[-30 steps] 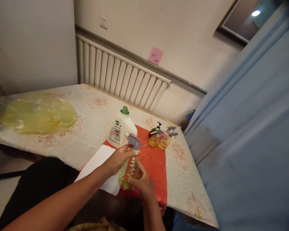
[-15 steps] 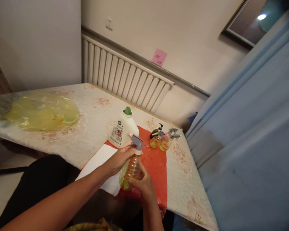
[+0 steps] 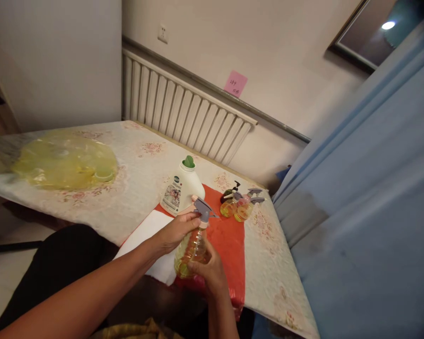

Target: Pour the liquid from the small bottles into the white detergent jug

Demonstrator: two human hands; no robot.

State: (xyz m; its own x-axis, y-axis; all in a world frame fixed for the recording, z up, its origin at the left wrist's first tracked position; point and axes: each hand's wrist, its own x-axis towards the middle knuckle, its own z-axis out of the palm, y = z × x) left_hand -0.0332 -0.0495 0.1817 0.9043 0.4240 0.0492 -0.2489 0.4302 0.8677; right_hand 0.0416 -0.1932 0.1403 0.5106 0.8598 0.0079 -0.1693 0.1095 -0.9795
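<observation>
A clear spray bottle (image 3: pixel 192 247) of yellow liquid is held above the red mat (image 3: pixel 229 240) at the table's near edge. My right hand (image 3: pixel 208 273) wraps its lower body from below. My left hand (image 3: pixel 175 230) pinches the neck just under the grey trigger head (image 3: pixel 203 208). Behind it stands a white detergent jug (image 3: pixel 182 188) with a green cap. Two small spray bottles (image 3: pixel 242 205) with yellow liquid and a dark pump bottle (image 3: pixel 229 194) sit at the mat's far end.
A white towel (image 3: pixel 144 240) lies under my left wrist. A yellow plastic bag (image 3: pixel 63 162) rests at the table's (image 3: pixel 134 188) left. A radiator (image 3: pixel 183 115) lines the wall behind, and a blue curtain (image 3: pixel 367 188) hangs close on the right.
The view has shifted slightly; both hands keep hold of the spray bottle, whose trigger head has turned a little to the right.
</observation>
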